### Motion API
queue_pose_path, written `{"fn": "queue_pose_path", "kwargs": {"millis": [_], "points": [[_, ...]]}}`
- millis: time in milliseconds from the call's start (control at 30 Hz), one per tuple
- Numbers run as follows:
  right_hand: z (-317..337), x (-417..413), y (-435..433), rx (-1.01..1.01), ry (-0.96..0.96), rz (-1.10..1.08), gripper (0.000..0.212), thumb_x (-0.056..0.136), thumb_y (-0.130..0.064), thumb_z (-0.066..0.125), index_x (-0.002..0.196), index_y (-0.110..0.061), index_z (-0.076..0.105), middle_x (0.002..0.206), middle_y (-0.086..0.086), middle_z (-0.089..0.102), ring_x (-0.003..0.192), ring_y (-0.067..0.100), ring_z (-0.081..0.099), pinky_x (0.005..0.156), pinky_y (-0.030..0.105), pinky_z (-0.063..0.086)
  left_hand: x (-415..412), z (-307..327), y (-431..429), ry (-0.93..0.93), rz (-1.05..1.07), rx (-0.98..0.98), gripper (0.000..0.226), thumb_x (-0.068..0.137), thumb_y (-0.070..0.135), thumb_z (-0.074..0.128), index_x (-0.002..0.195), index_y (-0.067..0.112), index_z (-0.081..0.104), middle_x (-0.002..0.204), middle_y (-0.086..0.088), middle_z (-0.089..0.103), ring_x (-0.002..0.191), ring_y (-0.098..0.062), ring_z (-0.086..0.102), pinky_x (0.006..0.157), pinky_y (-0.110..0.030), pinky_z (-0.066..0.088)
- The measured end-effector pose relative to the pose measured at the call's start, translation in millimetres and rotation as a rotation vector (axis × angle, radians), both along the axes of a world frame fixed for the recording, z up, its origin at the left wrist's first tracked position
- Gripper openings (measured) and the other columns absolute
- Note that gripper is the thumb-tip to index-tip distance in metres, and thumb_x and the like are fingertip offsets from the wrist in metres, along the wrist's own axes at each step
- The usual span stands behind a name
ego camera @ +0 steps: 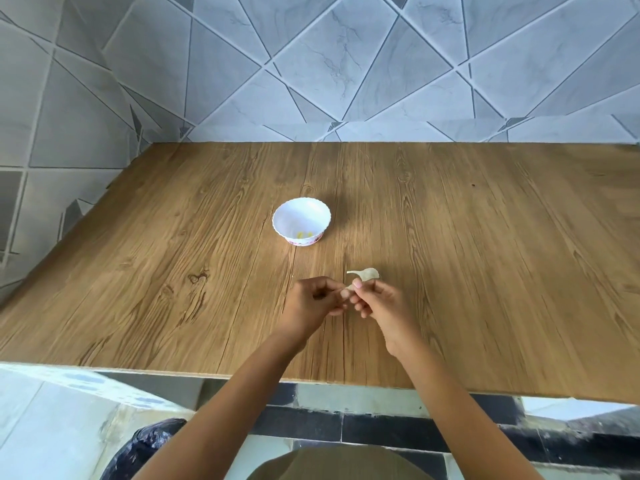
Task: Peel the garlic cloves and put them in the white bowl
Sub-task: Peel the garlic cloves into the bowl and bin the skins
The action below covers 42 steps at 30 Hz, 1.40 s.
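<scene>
The white bowl point(300, 216) stands left of centre on the counter point(485, 254), with a few yellowish peeled cloves point(304, 234) at its bottom and a pink pattern point(304, 241) round its base; no writing can be read. Nearer the front edge, the left hand point(311, 301) and right hand point(381, 304) meet, curled fingers pinching a garlic clove point(365, 274) between them, its papery skin sticking up. The wood-grain counter backs onto a grey tiled wall point(346, 64).
</scene>
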State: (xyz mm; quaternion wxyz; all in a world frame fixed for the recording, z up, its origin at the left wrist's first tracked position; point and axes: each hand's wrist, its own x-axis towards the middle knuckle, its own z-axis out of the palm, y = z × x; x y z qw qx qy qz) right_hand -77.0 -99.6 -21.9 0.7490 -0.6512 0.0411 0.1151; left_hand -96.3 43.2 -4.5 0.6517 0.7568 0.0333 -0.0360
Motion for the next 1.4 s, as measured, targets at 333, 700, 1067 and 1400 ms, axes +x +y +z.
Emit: {"fn": "queue_pose_path", "kwargs": {"millis": [333,700,1067,1400], "points": [[2,-4,-1,0.168,0.063,0.103,0.008,0.085,-0.012,0.062,0.079,-0.008,0.065,0.066,-0.001,0.066,0.059,0.006,0.058,0.058,0.017,0.048,8,12,12,0.336,-0.121,-0.333,0.008,0.092,0.008,0.056,0.084,0.007,0.061,0.075,-0.006,0.063,0.065,-0.008,0.064,0.059,-0.016,0.051],[-11,-3,15,-0.305,-0.316,-0.035,0.016,0.094,-0.014,0.056,0.078,-0.012,0.060,0.065,-0.008,0.059,0.061,0.004,0.057,0.060,0.025,0.047,7,15,5,0.224,0.074,-0.241,0.008,0.085,0.006,0.067,0.092,0.004,0.069,0.080,-0.010,0.070,0.071,-0.012,0.067,0.069,-0.020,0.057],[-21,-3,26,-0.469,-0.342,-0.017,0.019,0.098,-0.015,0.046,0.088,-0.003,0.056,0.071,0.006,0.058,0.062,0.018,0.053,0.059,0.033,0.041,1,11,8,0.239,0.086,-0.262,0.019,0.087,-0.004,0.061,0.106,-0.003,0.064,0.079,-0.011,0.070,0.065,-0.009,0.068,0.064,-0.017,0.055],[-12,-1,16,-0.348,-0.412,-0.007,0.018,0.086,-0.010,0.067,0.076,-0.025,0.065,0.070,-0.014,0.064,0.065,0.001,0.059,0.066,0.023,0.050,3,11,27,0.275,0.113,-0.383,0.013,0.089,-0.005,0.057,0.097,0.001,0.064,0.081,-0.010,0.068,0.070,-0.011,0.069,0.067,-0.019,0.057]]}}
